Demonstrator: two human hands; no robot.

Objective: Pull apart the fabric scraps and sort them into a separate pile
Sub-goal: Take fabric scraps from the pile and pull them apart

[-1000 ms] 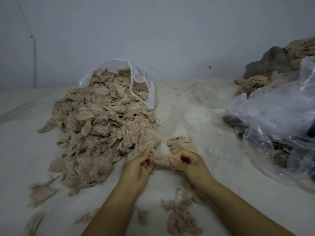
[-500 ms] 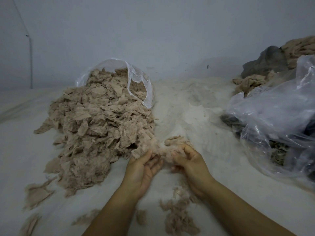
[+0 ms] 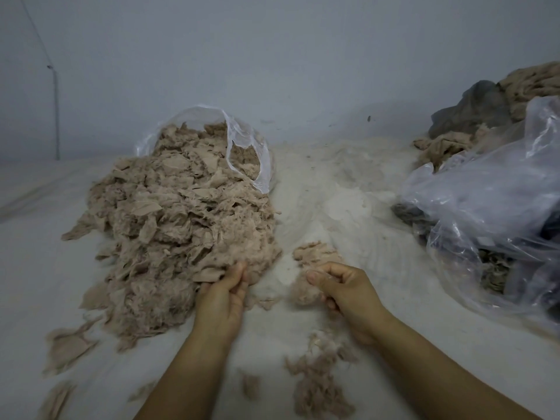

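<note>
A big heap of beige fabric scraps (image 3: 178,225) spills from a clear plastic bag (image 3: 245,140) at centre left. My left hand (image 3: 222,298) grips a scrap at the heap's near right edge. My right hand (image 3: 342,286) pinches a fluffy torn tuft (image 3: 303,294), apart from the heap. Just beyond that hand lies a small clump of pulled scraps (image 3: 315,253). A second fluffy pile (image 3: 318,383) sits between my forearms, near the bottom of the view.
A large clear bag (image 3: 491,207) of dark and beige cloth fills the right side, with more cloth (image 3: 533,86) heaped behind it. Loose scraps (image 3: 66,347) lie at the lower left. A grey wall (image 3: 272,56) stands behind the white surface (image 3: 333,192).
The scrap stretched between both hands has come apart. My left hand moved left to the heap's edge, and my right hand drew right with the torn tuft.
</note>
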